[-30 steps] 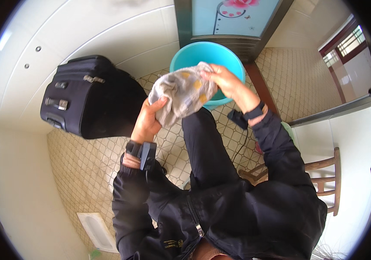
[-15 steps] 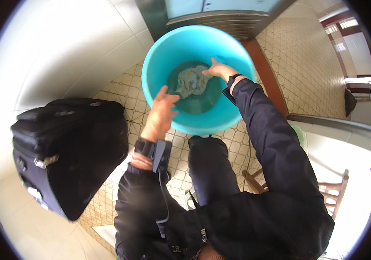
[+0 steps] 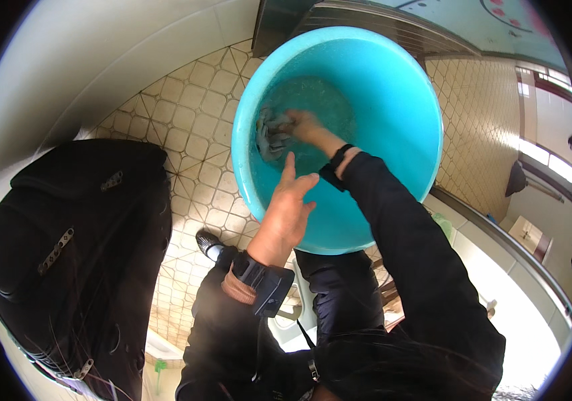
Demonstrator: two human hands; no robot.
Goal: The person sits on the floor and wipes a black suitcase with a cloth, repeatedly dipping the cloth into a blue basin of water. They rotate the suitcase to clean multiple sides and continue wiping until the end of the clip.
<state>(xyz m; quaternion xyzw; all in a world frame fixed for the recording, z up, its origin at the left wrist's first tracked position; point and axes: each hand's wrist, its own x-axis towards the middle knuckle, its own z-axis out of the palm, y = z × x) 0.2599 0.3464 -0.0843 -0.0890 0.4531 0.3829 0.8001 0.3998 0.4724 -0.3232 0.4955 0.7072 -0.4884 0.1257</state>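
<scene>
A large turquoise tub (image 3: 396,127) stands before me with cloudy water (image 3: 319,97) in its bottom. Crumpled and wet, a greyish cloth (image 3: 269,139) lies at the tub's left inner side. My right hand (image 3: 307,127) reaches down to the cloth's right edge, its fingers curled on it and slightly blurred. Over the near left part of the tub, my left hand (image 3: 287,208) is open, with the index finger stretched toward the cloth and nothing in its grasp. Dark sleeves cover both arms, and a dark device is strapped to my left wrist.
A black suitcase (image 3: 92,227) stands at the left on the tiled floor (image 3: 189,127). A dark shoe (image 3: 208,242) shows between it and my left arm. Dark panelling (image 3: 379,27) borders the tub's far side. A metal rail (image 3: 513,242) runs along the right.
The tub appears larger and farther right in the view. The cloth has shifted to the tub's left side, and my right hand has moved left with it.
</scene>
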